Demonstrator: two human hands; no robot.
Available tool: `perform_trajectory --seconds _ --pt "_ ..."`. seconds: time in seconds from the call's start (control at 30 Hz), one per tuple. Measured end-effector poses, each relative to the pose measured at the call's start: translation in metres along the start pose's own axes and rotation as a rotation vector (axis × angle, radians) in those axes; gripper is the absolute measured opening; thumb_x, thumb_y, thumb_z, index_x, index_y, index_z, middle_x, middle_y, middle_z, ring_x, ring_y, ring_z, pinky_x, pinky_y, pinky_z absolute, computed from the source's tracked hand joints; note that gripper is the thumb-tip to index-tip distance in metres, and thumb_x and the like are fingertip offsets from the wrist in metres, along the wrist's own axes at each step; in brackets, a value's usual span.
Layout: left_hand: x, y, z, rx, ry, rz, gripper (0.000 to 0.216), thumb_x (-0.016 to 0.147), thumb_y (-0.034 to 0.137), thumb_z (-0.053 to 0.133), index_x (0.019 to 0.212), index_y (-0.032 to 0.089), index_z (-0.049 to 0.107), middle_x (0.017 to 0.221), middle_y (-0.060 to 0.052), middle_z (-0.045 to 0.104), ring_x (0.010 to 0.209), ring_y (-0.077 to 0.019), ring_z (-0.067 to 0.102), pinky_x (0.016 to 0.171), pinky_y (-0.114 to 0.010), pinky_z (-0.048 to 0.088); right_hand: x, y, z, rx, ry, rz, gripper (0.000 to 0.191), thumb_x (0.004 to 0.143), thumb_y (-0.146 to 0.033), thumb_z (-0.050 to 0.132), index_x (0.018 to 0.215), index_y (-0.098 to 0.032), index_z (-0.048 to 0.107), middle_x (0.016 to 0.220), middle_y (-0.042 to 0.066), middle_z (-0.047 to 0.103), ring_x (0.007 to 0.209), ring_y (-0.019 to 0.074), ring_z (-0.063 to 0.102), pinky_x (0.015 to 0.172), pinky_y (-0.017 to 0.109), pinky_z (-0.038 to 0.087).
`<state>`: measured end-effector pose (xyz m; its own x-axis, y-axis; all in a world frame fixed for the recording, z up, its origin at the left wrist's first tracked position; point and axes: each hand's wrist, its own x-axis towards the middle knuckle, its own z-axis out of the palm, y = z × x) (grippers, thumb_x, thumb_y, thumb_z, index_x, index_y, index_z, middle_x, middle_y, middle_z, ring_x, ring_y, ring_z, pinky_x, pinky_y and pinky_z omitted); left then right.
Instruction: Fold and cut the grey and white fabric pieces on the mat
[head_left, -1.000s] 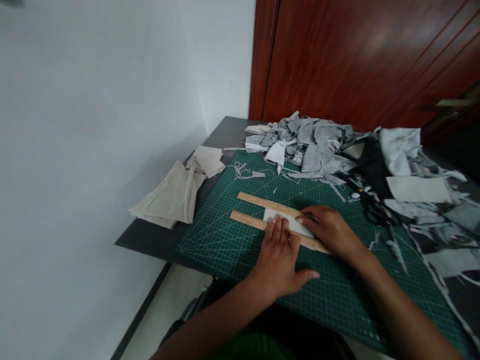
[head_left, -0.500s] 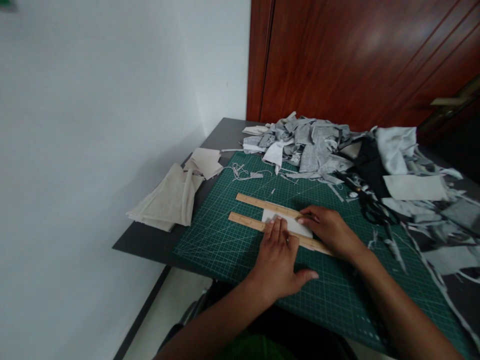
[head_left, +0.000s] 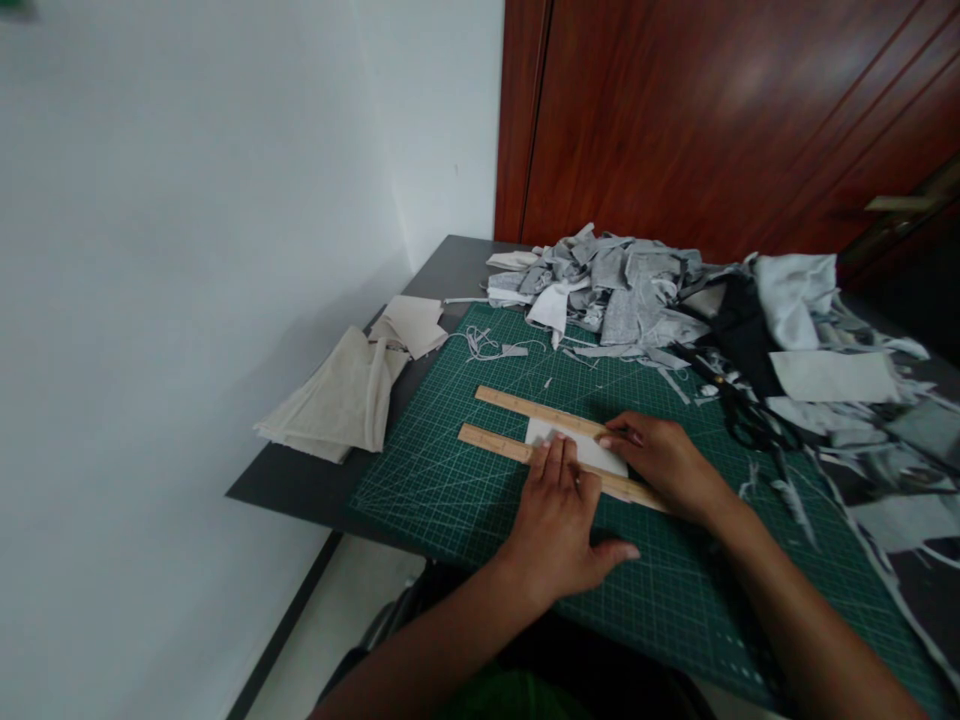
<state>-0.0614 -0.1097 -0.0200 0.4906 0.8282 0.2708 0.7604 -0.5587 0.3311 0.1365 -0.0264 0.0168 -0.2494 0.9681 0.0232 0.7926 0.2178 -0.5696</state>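
Two wooden rulers lie roughly parallel on the green cutting mat, with a small white piece of fabric [head_left: 592, 450] between and under them. My left hand [head_left: 555, 525] rests flat, fingers stretched over the near ruler [head_left: 491, 442] and onto the fabric, thumb held out to the side. The far ruler [head_left: 525, 404] has its right end pinched between the thumb and fingers of my right hand [head_left: 664, 458]. The right hand's palm side hangs over the near ruler's right part and hides some of it.
The green cutting mat [head_left: 420, 480] covers much of the dark table [head_left: 289, 490]. Black scissors [head_left: 739, 410] lie at the right. Grey and white fabric scraps [head_left: 630, 285] are heaped along the back. Folded cream cloth [head_left: 337, 400] sits at the left edge, near the wall.
The far ruler has shifted very slightly with my right hand, and the fabric edge that showed beyond it is now covered. My left hand stays in place.
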Motion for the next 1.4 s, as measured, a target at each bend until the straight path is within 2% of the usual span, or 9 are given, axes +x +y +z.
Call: perform_trajectory --seconds 0.2,0.57,0.63,0.73,0.83,0.97,1.13,1.3,1.4 --pt "0.000 -0.001 0.000 -0.005 -0.010 0.004 0.091 0.085 0.078 0.057 0.134 0.002 0.048 0.159 -0.036 0.032 0.155 -0.0432 0.017 0.128 -0.058 0.017 0.001 0.001 0.000 -0.012 -0.003 0.008 0.032 0.091 -0.045 0.058 0.101 -0.020 0.075 0.082 0.005 0.075 0.074 0.0236 0.067 0.067 0.032 0.044" --pt "0.000 -0.001 0.000 0.013 -0.006 0.006 0.095 0.085 0.079 0.054 0.136 0.000 0.048 0.159 -0.037 0.032 0.155 -0.0442 0.018 0.128 -0.058 0.018 0.001 0.004 0.000 -0.032 -0.002 0.000 0.030 0.091 -0.043 0.058 0.101 -0.020 0.075 0.086 0.006 0.077 0.079 0.0253 0.070 0.071 0.034 0.049" --pt "0.000 -0.001 0.000 0.012 -0.013 0.003 0.097 0.086 0.080 0.053 0.139 -0.001 0.047 0.159 -0.036 0.031 0.155 -0.0441 0.018 0.128 -0.058 0.017 0.001 0.003 -0.001 -0.043 0.002 -0.008 0.034 0.091 -0.042 0.059 0.109 -0.019 0.075 0.090 0.008 0.078 0.081 0.0264 0.071 0.073 0.036 0.051" --pt "0.000 -0.002 0.000 0.010 -0.018 0.013 0.103 0.087 0.080 0.050 0.152 0.001 0.034 0.162 -0.034 0.028 0.156 -0.0432 0.017 0.127 -0.059 0.017 0.000 0.002 -0.001 -0.036 0.026 -0.084 0.042 0.093 -0.038 0.057 0.127 -0.017 0.070 0.108 0.011 0.079 0.091 0.0281 0.074 0.083 0.039 0.055" --pt "0.001 -0.002 -0.001 0.006 -0.034 0.011 0.106 0.089 0.081 0.046 0.157 0.001 0.027 0.164 -0.032 0.026 0.156 -0.0421 0.015 0.127 -0.059 0.016 -0.001 0.002 0.001 -0.046 0.008 -0.200 0.036 0.096 -0.032 0.053 0.123 -0.020 0.074 0.118 0.012 0.078 0.105 0.0300 0.073 0.096 0.042 0.053" --pt "0.003 -0.001 -0.005 0.017 -0.057 -0.009 0.104 0.090 0.081 0.041 0.153 -0.001 0.035 0.161 -0.032 0.030 0.155 -0.0422 0.019 0.127 -0.057 0.017 0.000 0.006 0.002 -0.021 -0.012 -0.233 0.034 0.098 -0.029 0.052 0.120 -0.020 0.076 0.120 0.011 0.078 0.107 0.0293 0.073 0.097 0.041 0.054" --pt "0.006 0.000 -0.005 0.043 -0.051 -0.044 0.090 0.096 0.071 0.042 0.152 0.001 0.039 0.162 -0.032 0.029 0.155 -0.0422 0.020 0.125 -0.058 0.022 0.001 0.010 0.004 0.038 -0.012 -0.208 0.035 0.098 -0.030 0.053 0.121 -0.018 0.076 0.122 0.011 0.078 0.112 0.0295 0.072 0.101 0.041 0.053" --pt "0.007 -0.001 -0.001 0.046 -0.025 -0.027 0.096 0.091 0.075 0.048 0.152 0.002 0.039 0.161 -0.032 0.031 0.154 -0.0433 0.023 0.124 -0.061 0.024 0.003 0.012 0.006 0.116 -0.024 -0.159 0.033 0.096 -0.029 0.057 0.122 -0.022 0.077 0.123 0.010 0.078 0.111 0.0309 0.071 0.101 0.045 0.053" --pt "0.007 -0.002 0.001 0.058 -0.002 -0.026 0.090 0.094 0.073 0.047 0.151 0.003 0.043 0.160 -0.031 0.035 0.154 -0.0425 0.024 0.124 -0.060 0.024 0.003 0.012 0.006 0.147 -0.043 -0.142 0.033 0.096 -0.030 0.057 0.122 -0.022 0.076 0.123 0.010 0.078 0.110 0.0307 0.071 0.100 0.045 0.054"
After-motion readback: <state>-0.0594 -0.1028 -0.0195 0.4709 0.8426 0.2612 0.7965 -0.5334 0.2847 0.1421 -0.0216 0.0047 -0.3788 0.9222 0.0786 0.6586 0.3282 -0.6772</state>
